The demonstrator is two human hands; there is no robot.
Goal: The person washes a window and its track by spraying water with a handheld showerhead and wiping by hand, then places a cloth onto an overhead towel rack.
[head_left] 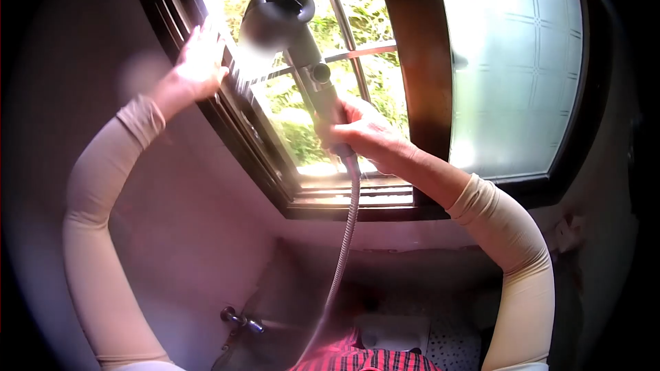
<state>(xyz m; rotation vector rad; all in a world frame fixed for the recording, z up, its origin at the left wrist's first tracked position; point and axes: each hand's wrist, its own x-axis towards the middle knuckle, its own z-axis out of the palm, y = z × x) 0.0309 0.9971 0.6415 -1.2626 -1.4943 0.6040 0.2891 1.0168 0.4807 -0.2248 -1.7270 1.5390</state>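
Right grip (364,129) wrapped snugly around the shower head (302,48) by its handle.
Spray end just above this grip, hose (348,233) hanging below; to the upper left, the left grip (199,67), fingers extended, empty, at the window frame (237,134), contact unclear.

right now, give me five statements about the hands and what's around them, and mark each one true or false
1. The right hand holds the shower head; the left hand does not. True.
2. The left hand is clenched in a fist. False: it is open, near the window frame.
3. The hose joins the shower head. True.
4. The shower head's wide end hangs below the right hand. False: it is above.
5. Leaves show outside. True.
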